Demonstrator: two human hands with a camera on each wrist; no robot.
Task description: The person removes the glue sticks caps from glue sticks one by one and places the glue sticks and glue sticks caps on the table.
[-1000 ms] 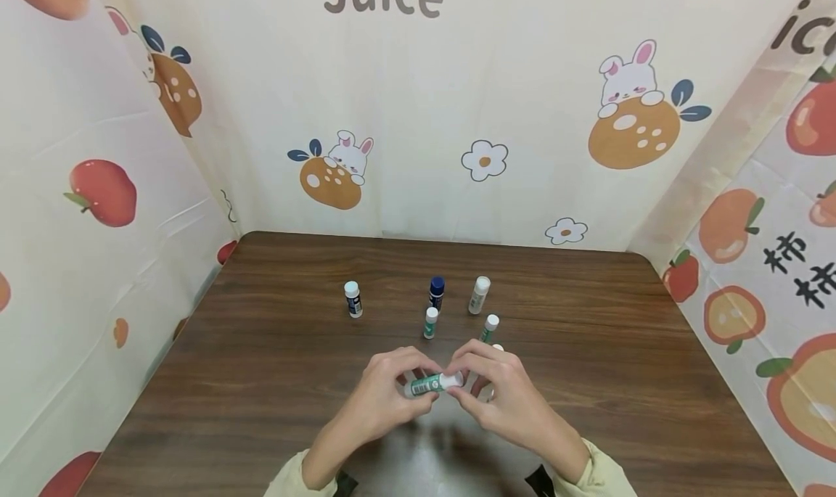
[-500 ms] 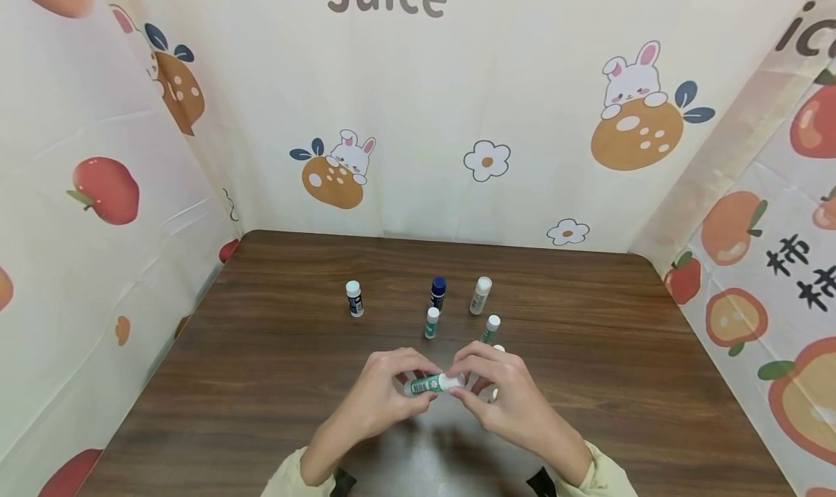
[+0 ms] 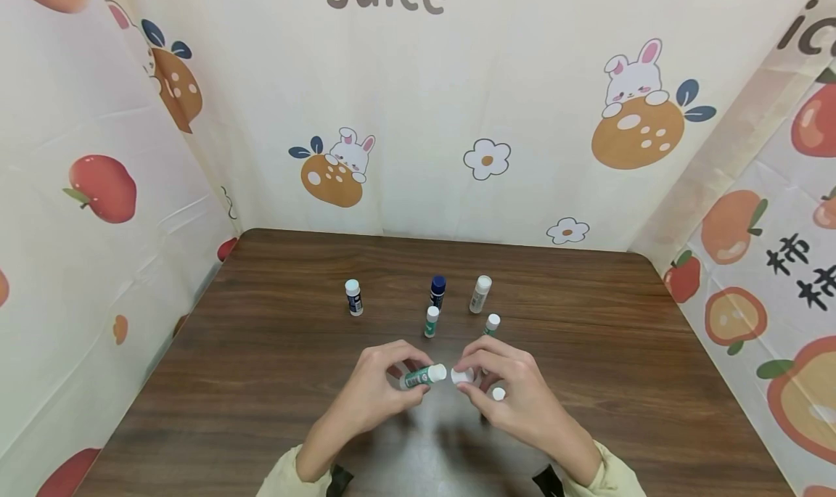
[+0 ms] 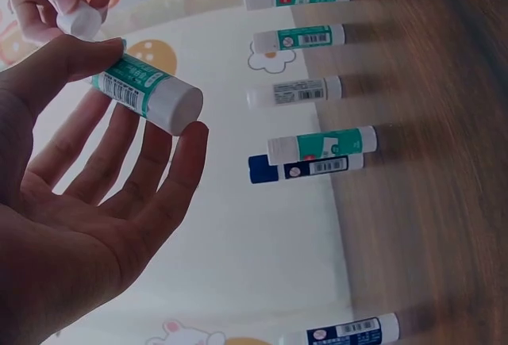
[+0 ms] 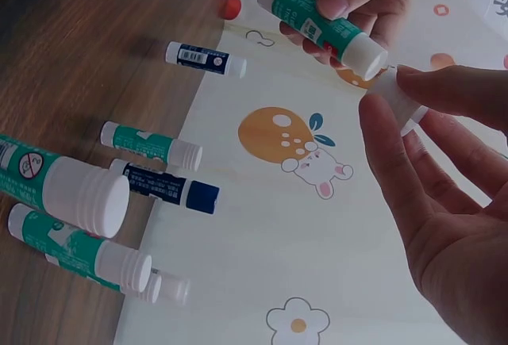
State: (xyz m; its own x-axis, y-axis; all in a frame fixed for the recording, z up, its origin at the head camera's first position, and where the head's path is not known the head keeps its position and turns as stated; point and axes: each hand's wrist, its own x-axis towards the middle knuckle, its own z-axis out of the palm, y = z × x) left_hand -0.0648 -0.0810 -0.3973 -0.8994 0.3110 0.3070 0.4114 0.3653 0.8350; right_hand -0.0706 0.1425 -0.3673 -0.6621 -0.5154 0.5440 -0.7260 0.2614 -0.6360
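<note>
My left hand (image 3: 379, 384) pinches a green-and-white glue stick (image 3: 423, 376) between thumb and fingers, tilted over the table's near part. Its white end points toward my right hand (image 3: 512, 392). Thumb and fingertips of that hand pinch a loose white cap (image 3: 462, 376), a small gap away from the glue stick. In the right wrist view the cap (image 5: 393, 101) sits just beside the stick's uncapped end (image 5: 365, 56). The left wrist view shows the stick's barcode label (image 4: 123, 87) and its white base.
Several glue sticks stand upright beyond the hands: a navy one with a white cap (image 3: 353, 298), one with a navy cap (image 3: 437, 291), a white one (image 3: 480, 294), and green ones (image 3: 431, 323). Another white top (image 3: 498, 394) shows by the right hand. Printed curtains surround the wooden table (image 3: 274, 410).
The white cap has come off the glue stick. My right hand has drawn it to the right, while the left hand keeps the stick, shifted slightly left. The standing sticks stay put.
</note>
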